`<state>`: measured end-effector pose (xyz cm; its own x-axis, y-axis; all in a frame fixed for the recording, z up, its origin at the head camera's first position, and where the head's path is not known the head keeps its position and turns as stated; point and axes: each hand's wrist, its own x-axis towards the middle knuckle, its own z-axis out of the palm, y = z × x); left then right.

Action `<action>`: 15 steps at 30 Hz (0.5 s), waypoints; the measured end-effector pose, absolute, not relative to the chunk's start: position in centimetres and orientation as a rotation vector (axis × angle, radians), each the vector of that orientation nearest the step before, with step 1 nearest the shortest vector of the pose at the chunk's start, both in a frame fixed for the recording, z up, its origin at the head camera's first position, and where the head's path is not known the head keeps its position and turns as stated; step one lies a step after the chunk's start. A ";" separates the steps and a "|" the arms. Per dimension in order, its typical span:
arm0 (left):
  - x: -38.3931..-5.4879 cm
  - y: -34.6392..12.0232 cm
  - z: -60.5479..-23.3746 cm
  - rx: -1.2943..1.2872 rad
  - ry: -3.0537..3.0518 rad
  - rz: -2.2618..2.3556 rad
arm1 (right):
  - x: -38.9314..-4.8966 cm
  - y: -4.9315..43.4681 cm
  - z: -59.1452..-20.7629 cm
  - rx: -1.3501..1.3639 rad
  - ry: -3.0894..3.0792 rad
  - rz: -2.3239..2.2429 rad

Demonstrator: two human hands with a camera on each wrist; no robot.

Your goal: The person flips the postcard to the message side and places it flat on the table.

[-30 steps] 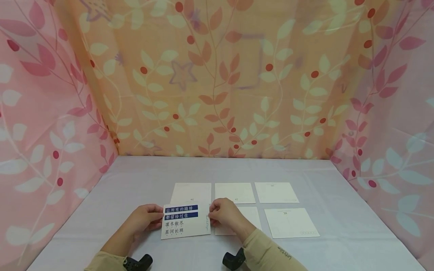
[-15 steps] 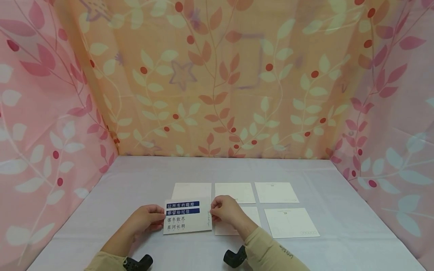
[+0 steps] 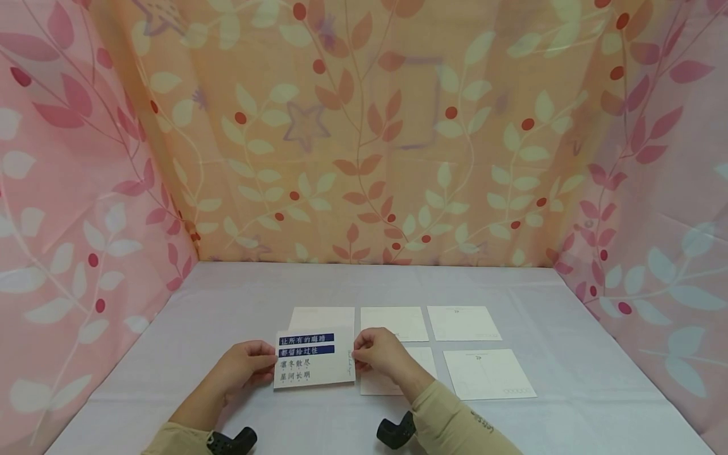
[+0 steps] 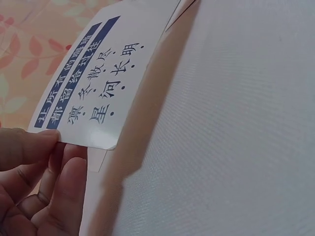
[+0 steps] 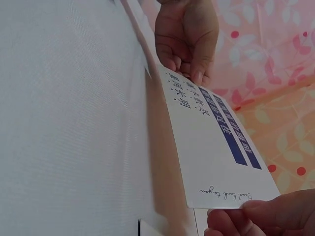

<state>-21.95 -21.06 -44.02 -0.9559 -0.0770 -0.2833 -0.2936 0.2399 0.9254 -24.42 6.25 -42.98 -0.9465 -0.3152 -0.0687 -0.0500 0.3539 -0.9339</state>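
Note:
A white postcard (image 3: 327, 366) with two dark blue bands and lines of Chinese characters is held between both hands, tilted up off the cloth. My left hand (image 3: 250, 365) pinches its left edge; in the left wrist view the thumb (image 4: 34, 145) lies on the printed face and the fingers are behind. At the opposite edge my right hand (image 3: 383, 355) pinches the card, its thumb beside a small handwritten-style line in the right wrist view. Behind the held postcard, a blank-faced card (image 3: 321, 316) is partly covered. Another card (image 3: 423, 366) sits partly hidden behind the right hand.
Further postcards lie face down in two rows: one card (image 3: 398, 316) in the back middle, one card (image 3: 463, 323) at back right, one card (image 3: 489, 374) at front right. A white cloth (image 3: 170, 354) covers the table, with patterned curtains (image 3: 364, 158) around it.
Both hands keep their pinch on the postcard. The card has risen slightly in the head view, away from me and a little right, overlapping more of the back-left card.

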 end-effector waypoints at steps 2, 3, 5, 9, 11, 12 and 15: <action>-22.0 -21.1 -44.0 -0.347 2.331 1.806 | -24.5 6.3 -43.0 -0.333 2.384 -1.631; -22.0 -21.0 -44.0 -0.345 2.334 1.809 | -24.5 6.3 -43.0 -0.333 2.389 -1.629; -22.0 -21.0 -43.9 -0.338 2.340 1.816 | -24.5 6.4 -43.0 -0.331 2.396 -1.626; -22.0 -20.9 -43.7 -0.323 2.355 1.833 | -24.6 6.5 -42.9 -0.321 2.407 -1.615; -21.9 -20.9 -43.6 -0.320 2.367 1.832 | -24.7 6.6 -42.9 -0.314 2.410 -1.614; -21.9 -20.9 -43.6 -0.318 2.370 1.832 | -24.6 6.6 -42.9 -0.314 2.415 -1.610; -21.9 -20.9 -43.6 -0.318 2.371 1.833 | -24.7 6.7 -42.8 -0.312 2.423 -1.612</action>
